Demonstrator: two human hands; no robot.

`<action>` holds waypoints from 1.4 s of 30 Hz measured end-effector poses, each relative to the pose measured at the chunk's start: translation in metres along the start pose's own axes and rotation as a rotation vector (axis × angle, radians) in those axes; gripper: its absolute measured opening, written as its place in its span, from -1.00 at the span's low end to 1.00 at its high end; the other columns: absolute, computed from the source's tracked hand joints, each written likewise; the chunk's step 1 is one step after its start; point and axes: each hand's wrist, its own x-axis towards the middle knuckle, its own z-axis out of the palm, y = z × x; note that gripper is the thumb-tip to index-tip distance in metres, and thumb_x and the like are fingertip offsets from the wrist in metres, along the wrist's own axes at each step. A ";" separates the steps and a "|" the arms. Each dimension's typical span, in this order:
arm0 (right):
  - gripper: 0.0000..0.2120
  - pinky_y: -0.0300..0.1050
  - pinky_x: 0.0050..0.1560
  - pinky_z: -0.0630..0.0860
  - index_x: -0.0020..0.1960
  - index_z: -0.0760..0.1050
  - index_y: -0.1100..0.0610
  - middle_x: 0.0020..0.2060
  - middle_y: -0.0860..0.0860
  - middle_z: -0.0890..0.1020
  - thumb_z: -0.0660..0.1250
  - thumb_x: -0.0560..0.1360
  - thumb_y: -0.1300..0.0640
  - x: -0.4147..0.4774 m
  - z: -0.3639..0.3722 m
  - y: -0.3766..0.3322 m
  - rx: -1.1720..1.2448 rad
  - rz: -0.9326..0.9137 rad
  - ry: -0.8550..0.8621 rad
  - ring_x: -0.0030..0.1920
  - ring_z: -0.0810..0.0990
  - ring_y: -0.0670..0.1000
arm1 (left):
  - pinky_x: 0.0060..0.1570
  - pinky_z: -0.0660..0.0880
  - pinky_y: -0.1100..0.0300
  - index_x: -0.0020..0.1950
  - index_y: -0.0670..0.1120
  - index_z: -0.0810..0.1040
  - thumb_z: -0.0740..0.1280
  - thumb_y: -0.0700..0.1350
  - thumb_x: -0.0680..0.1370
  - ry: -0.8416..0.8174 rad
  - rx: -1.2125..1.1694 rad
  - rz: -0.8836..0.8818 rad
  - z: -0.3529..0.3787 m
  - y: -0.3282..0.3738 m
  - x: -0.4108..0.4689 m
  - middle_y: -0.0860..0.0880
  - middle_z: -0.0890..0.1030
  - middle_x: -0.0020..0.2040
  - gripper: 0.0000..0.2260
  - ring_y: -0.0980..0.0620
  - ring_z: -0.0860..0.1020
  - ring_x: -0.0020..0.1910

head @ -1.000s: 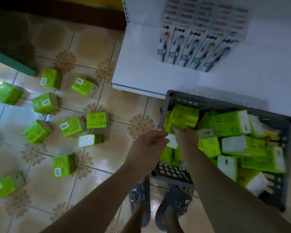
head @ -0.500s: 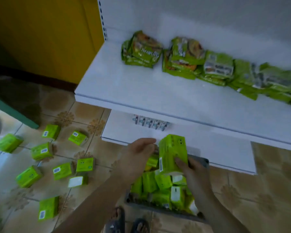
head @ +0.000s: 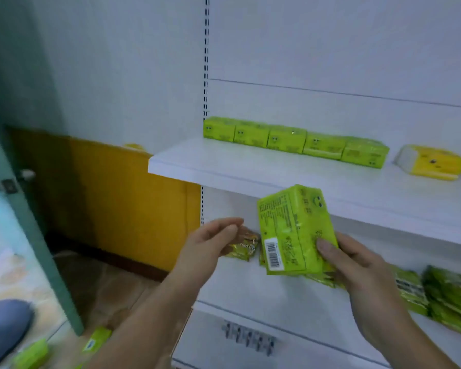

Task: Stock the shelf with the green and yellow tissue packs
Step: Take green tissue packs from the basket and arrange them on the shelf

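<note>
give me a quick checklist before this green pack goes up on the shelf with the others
1. Grip: right hand holds the green pack by its lower end: ok.
2. Left hand free: open, holds nothing: ok.
3. Room on the shelf: bare board in front of the green row: ok.
4. Gap between that row and the yellow pack wide enough: cannot tell.
5. Pack turned like the row: held on end, the row lies flat: not ok.
</note>
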 end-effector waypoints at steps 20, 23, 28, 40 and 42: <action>-0.58 -0.24 0.20 0.38 0.29 0.48 -0.14 0.19 -0.17 0.59 0.38 0.45 -0.12 0.271 0.147 -0.024 -0.915 -0.359 -0.019 0.21 0.52 -0.11 | 0.18 0.36 0.14 -0.11 0.02 0.55 0.32 -0.02 0.48 0.048 -0.027 0.056 -0.118 0.107 0.278 0.06 0.60 0.03 -0.94 0.08 0.52 0.03; -0.44 -0.12 0.34 0.34 0.41 0.38 -0.04 0.35 -0.09 0.47 0.27 0.45 -0.16 0.301 0.165 -0.002 -1.187 -0.379 -0.095 0.37 0.41 -0.03 | 0.31 0.28 0.09 0.20 -0.01 0.51 0.30 0.09 0.50 0.020 -0.091 -0.048 -0.127 0.096 0.323 -0.02 0.50 0.25 -0.68 0.02 0.43 0.25; -0.47 -0.21 0.41 0.10 0.45 0.34 0.06 0.42 -0.05 0.39 0.26 0.49 0.01 0.336 0.185 0.021 -1.323 -0.459 -0.179 0.44 0.31 -0.04 | 0.41 0.14 0.15 0.54 -0.09 0.15 0.12 0.16 0.61 -0.055 -0.187 -0.180 -0.133 0.079 0.374 -0.01 0.21 0.53 -0.43 0.01 0.19 0.50; -0.39 -0.11 0.46 0.15 0.45 0.33 0.04 0.43 -0.01 0.37 0.27 0.41 -0.01 0.371 0.200 0.032 -1.347 -0.397 -0.135 0.44 0.30 0.04 | -0.21 0.52 0.04 -0.02 -0.08 0.59 0.04 0.25 0.60 -0.217 -0.268 -0.302 -0.125 0.062 0.417 -0.07 0.69 -0.33 -0.51 -0.03 0.67 -0.33; -0.43 -0.09 0.44 0.22 0.45 0.34 0.01 0.42 -0.03 0.39 0.27 0.46 -0.08 0.370 0.201 0.034 -1.364 -0.404 -0.097 0.42 0.32 0.03 | -0.23 0.51 0.06 -0.04 -0.17 0.56 0.02 0.27 0.60 -0.259 -0.280 -0.301 -0.124 0.057 0.422 -0.09 0.68 -0.34 -0.44 -0.05 0.66 -0.36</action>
